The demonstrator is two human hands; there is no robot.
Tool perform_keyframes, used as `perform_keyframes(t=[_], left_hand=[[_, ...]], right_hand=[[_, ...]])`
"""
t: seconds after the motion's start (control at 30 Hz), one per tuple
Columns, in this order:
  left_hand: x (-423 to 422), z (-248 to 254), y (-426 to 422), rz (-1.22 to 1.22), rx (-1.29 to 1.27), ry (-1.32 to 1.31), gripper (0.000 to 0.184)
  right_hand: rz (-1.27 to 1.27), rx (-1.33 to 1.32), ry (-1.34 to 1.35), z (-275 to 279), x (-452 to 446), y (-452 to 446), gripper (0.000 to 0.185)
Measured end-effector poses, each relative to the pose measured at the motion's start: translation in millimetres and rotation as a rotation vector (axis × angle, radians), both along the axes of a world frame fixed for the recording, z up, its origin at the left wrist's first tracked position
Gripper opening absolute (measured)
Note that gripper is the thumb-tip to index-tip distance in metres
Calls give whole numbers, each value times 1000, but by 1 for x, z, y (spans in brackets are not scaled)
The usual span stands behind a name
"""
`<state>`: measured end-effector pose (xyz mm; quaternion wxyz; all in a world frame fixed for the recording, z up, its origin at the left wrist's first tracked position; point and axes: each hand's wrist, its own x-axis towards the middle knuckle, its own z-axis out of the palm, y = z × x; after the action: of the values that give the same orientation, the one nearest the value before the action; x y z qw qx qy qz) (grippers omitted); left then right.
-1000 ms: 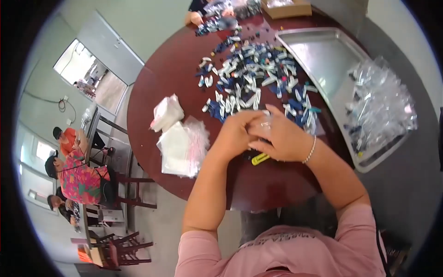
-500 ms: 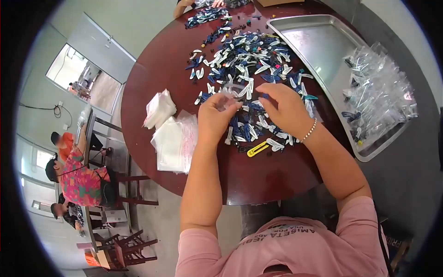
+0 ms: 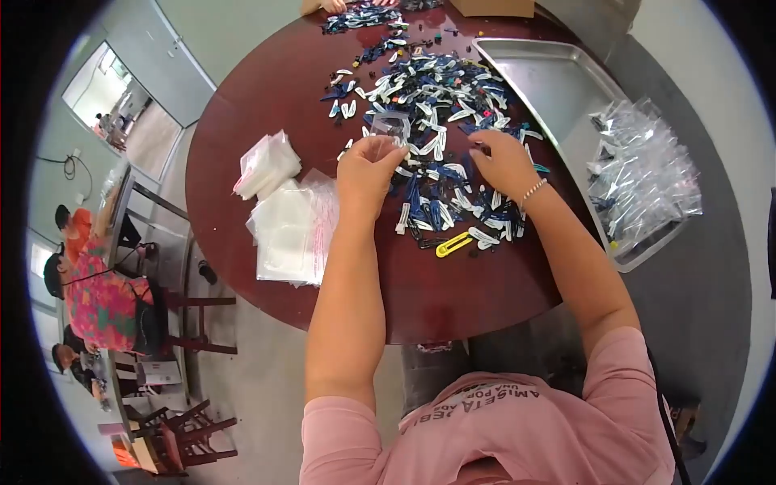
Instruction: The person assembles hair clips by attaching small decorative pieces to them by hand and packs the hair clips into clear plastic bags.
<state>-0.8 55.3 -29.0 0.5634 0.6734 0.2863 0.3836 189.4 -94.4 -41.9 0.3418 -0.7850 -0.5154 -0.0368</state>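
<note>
OK, left hand [image 3: 364, 174] pinches clear bag [image 3: 390, 125] at one edge.
Bag's over the snap hair clips [image 3: 437, 145], presumably for short reach; right hand [image 3: 507, 168] half-curled nearby, I can't tell if gripping.

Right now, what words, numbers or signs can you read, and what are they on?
"AMISETA": pale pink cloth T-shirt.
"UNA POR": same T-shirt, smaller letters. Its other letters are too unclear.
Dark object at the lower right: lettering too small and cut off.
Flat clear plastic bags: pink marks, nothing readable.
I can't make out any numbers.
</note>
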Motion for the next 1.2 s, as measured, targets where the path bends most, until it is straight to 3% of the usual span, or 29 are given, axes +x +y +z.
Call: perform_keyframes(t=[0.13, 0.23, 0.33, 0.4, 0.5, 0.53, 0.73, 0.8, 0.83, 0.93, 0.97, 1.07, 1.1, 1.2], left_hand=[[0, 4, -1, 9, 62, 102, 33], [0, 2, 1, 35, 111, 110, 34], [-1, 2, 5, 49, 134, 120, 34], [0, -3, 10, 85, 87, 41, 32], [1, -3, 13, 112, 171, 133, 28], [2, -6, 16, 121, 145, 123, 28], [-1, -2, 11, 134, 208, 119, 28], [-1, -2, 10, 132, 203, 81, 27], [-2, 1, 9, 122, 198, 129, 30], [0, -3, 6, 109, 240, 192, 35], [1, -5, 4, 117, 261, 165, 31], [0, -1, -2, 103, 312, 181, 29], [-1, 2, -3, 77, 302, 227, 33], [0, 1, -4, 56, 315, 250, 36]], right_hand=[[-182, 57, -17, 7, 36, 31, 25], [-214, 178, -159, -18, 80, 66, 28], [-389, -205, -114, -8, 81, 90, 36], [-434, -206, -275, -18, 71, 104, 45], [-204, -165, -226, -9, 52, 99, 55], [-148, -130, -289, -13, 52, 100, 55], [253, -96, 205, 4, 22, 65, 28], [347, -117, 91, 14, 11, 47, 26], [356, -85, 269, 16, 4, 40, 23], [295, -80, 294, 15, 13, 22, 22], [237, -16, 152, 13, 15, 19, 21], [-13, -52, 157, 13, 22, 15, 19], [1, -1, 28, 10, 26, 16, 19], [-16, 41, -7, 4, 31, 15, 18]])
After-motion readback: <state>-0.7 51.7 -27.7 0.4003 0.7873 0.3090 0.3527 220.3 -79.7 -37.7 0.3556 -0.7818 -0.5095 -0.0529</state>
